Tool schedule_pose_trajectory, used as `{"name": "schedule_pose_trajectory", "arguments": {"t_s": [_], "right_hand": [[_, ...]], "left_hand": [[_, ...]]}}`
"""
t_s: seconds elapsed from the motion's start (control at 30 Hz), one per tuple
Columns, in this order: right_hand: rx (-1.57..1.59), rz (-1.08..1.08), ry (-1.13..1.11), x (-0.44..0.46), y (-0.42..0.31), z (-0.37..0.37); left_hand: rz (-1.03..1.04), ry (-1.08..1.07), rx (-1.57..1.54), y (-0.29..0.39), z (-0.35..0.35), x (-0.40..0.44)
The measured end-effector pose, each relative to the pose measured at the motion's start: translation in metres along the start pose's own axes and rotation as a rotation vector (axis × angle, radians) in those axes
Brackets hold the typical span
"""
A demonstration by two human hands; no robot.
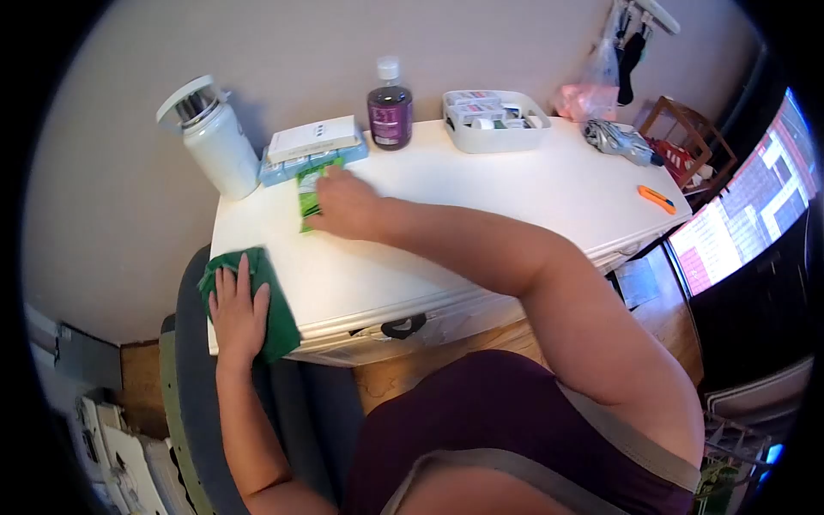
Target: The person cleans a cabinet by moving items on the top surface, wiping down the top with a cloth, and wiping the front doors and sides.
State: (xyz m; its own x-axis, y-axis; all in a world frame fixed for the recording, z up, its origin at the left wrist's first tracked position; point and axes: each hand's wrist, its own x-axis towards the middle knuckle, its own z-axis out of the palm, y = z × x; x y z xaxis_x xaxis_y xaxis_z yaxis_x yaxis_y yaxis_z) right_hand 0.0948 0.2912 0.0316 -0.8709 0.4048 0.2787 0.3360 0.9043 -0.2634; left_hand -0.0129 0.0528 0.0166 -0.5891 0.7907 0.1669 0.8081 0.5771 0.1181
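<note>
At the left front corner of the white table, my left hand (pixel 238 313) lies flat on a folded green cloth (pixel 279 322), fingers stretched out. The cloth hangs a little over the front edge. My right hand (pixel 348 203) is closed on a bright green packet (pixel 308 190) near the back left; motion blurs this hand slightly and its fingers cover part of the packet. Just behind the packet lie a light-blue pack (pixel 287 169) and a white box (pixel 313 137) on top of it.
A white flask (pixel 219 148) stands at the back left, a dark purple-labelled bottle (pixel 390 112) beside the boxes. Farther right are a white bin (pixel 498 140) of small boxes, a silvery bundle (pixel 618 142) and an orange cutter (pixel 657 199). A dark chair (pixel 193 300) adjoins the table's left side.
</note>
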Motion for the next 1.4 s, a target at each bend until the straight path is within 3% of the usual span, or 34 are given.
{"name": "schedule_pose_trajectory", "arguments": {"t_s": [0.17, 0.27, 0.37, 0.5, 0.6, 0.7, 0.8, 0.9, 1.13, 1.4], "right_hand": [[-0.023, -0.060, 0.010, -0.010, -0.001, -0.014], [-0.123, -0.138, 0.071, -0.047, 0.041, -0.051], [-0.264, -0.109, 0.310, -0.082, 0.125, -0.087], [-0.397, 0.266, 0.274, -0.126, 0.210, -0.135], [-0.337, 0.375, 0.209, -0.147, 0.256, -0.144], [-0.345, 0.246, 0.204, -0.152, 0.283, -0.149], [-0.430, 0.290, 0.147, -0.163, 0.286, -0.164], [-0.188, 0.228, 0.172, -0.190, 0.311, -0.173], [-0.114, 0.285, 0.273, -0.306, 0.321, -0.210], [-0.055, 0.367, 0.431, -0.400, 0.319, -0.235]], "left_hand": [[0.064, 0.036, 0.014, -0.001, 0.002, -0.004], [0.136, 0.068, 0.009, 0.007, 0.001, -0.019], [0.230, -0.002, -0.006, 0.052, -0.006, -0.046], [0.514, -0.079, -0.112, 0.135, -0.007, -0.057], [0.655, -0.062, -0.103, 0.189, 0.001, -0.039], [0.746, -0.082, -0.104, 0.234, 0.010, -0.011], [0.702, -0.085, -0.061, 0.269, 0.027, 0.030], [0.601, -0.084, -0.051, 0.296, 0.042, 0.069], [0.378, -0.061, 0.051, 0.342, 0.073, 0.162], [0.466, -0.112, 0.007, 0.460, 0.094, 0.230]]}}
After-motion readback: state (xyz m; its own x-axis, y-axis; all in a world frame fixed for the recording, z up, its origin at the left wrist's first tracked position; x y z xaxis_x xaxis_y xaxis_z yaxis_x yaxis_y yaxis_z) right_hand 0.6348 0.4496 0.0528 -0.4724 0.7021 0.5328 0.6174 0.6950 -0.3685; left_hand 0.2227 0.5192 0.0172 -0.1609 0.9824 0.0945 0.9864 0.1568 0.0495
